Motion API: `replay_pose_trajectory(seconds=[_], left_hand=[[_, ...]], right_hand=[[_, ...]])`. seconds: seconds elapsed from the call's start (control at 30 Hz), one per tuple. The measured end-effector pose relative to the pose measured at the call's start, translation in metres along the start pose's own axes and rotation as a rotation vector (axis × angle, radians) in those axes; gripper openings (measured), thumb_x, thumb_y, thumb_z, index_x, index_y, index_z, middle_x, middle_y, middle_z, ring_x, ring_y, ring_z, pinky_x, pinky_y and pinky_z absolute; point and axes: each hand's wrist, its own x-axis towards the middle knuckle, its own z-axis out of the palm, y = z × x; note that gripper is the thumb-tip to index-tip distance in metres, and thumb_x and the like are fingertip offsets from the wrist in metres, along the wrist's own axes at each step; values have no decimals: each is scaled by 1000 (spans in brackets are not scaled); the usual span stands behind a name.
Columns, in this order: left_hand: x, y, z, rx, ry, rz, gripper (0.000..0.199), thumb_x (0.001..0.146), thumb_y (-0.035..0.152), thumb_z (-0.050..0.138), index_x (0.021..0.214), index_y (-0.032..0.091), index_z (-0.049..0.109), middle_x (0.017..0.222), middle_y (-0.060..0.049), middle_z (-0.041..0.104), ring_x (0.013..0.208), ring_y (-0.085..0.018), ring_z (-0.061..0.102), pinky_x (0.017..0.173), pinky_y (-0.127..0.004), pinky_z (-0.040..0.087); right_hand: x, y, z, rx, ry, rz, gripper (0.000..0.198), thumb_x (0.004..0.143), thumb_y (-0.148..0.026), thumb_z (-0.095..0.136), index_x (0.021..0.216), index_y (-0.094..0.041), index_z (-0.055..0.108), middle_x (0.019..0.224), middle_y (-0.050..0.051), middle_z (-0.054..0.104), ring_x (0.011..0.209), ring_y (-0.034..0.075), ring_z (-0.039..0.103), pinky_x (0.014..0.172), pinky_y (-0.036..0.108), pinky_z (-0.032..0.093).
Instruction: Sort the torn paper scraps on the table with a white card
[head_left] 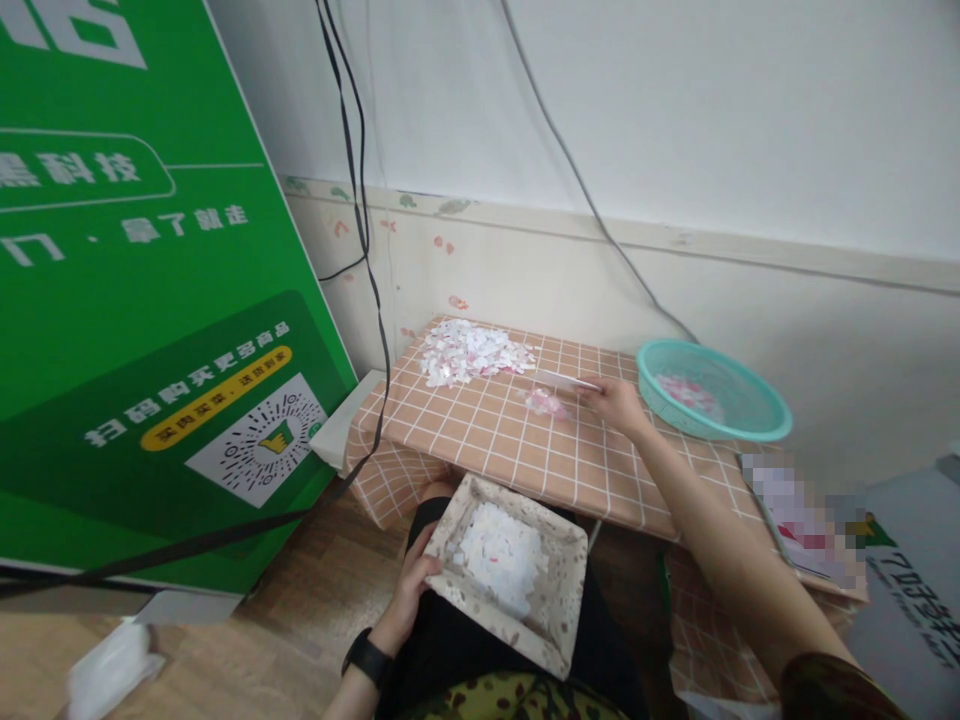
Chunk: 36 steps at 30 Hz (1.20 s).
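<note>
My left hand is closed on the left rim of a speckled, stone-patterned tray, which rests on my lap. White flakes or paper-like chips lie in the tray. Over the table, my right hand pinches a thin, flat, pale card-like piece. Just under that piece is a small pinkish heap of chips on the checked cloth. A larger spread of white and pink chips lies to its left, near the back edge.
A brown checked cloth covers the low table. At its right stands a turquoise basket with pinkish pieces inside. A partly pixelated flat item lies at the right end. A green panel and hanging cables are on the left.
</note>
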Motion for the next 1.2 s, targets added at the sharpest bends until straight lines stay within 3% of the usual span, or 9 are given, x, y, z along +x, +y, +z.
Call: replay_pose_trajectory(seconds=[0.1,0.27,0.4,0.53,0.7,0.87,1.03,1.2], left_hand=[[0,-1,0,4,17,11,59,67,34,62,125,19,61,119,-8,68,113,-37,57,92,-45,44],[1,-2,-1,5,3,14,58,69,32,60,125,19,60,122,-8,67,112,-37,56,92,-43,43],[1,-3,-2,5,-5,3,58,71,27,56,128,18,57,117,-8,68,107,-34,58,89,-42,44],[-1,-4,-3,9,-16,0,56,73,24,53,128,18,56,101,-6,69,94,-29,60,87,-40,45],[-2,1,0,11,-32,29,54,71,21,53,125,18,58,101,-5,67,90,-27,58,85,-37,44],[-4,5,2,10,-49,44,53,71,20,52,124,19,59,97,-4,68,87,-26,58,83,-36,44],[-4,6,3,3,-18,9,56,70,24,55,125,19,60,104,-6,68,91,-28,58,81,-36,44],[-3,6,3,17,-31,13,56,69,29,58,124,18,60,103,-7,68,93,-30,58,80,-36,44]], right_hand=[[-4,-3,-1,7,80,6,36,85,-36,53,102,-15,76,90,9,76,77,24,68,67,29,46],[-18,-36,7,30,217,76,38,85,-44,54,94,-14,76,71,7,73,63,21,64,57,28,42],[-18,-48,28,274,98,150,40,80,-47,59,93,-12,75,70,6,72,60,22,64,50,27,43],[-8,-31,40,357,68,236,42,74,-45,65,95,-10,74,71,8,72,61,23,65,50,28,46],[-1,-4,32,352,103,309,45,70,-45,67,96,-9,74,66,8,71,59,22,65,50,30,50],[2,2,19,453,106,302,48,67,-46,72,96,-8,73,72,9,72,64,24,67,53,32,53],[1,-15,19,642,141,347,51,65,-48,75,95,-7,70,78,10,72,65,23,67,55,34,56],[-12,-49,42,682,16,367,48,66,-50,74,92,-10,70,71,8,71,59,22,66,48,31,54]])
